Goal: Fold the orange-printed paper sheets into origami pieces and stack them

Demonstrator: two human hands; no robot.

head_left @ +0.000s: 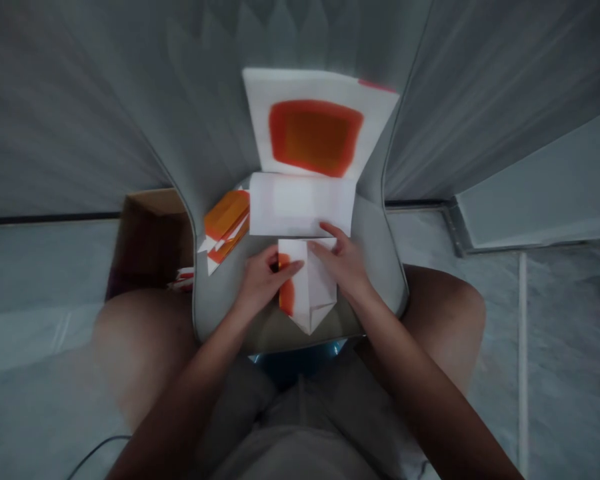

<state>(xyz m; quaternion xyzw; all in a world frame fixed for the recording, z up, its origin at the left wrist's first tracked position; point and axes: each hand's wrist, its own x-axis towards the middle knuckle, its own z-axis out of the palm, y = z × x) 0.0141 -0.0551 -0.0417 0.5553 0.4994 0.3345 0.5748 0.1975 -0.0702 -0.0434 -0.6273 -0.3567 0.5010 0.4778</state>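
Note:
On the chair seat in front of me lies a folded sheet of paper (322, 280), white with an orange patch at its left, its near end brought to a point. My left hand (260, 279) grips its left edge, thumb on top and the other fingers partly hidden beneath. Across its upper right, my right hand (347, 263) holds it with the thumb pressed on the fold. The right index finger reaches over the edge of a larger white sheet (303, 203) just beyond. Behind that, a white sheet with an orange-red block (316, 137) leans on the chair back.
Several folded orange-and-white papers (227, 223) are piled on the left of the grey chair seat (220, 297). A brown cardboard box (147, 240) stands on the floor to the left, with some red-and-white paper (183, 280) at its near side. My knees flank the seat.

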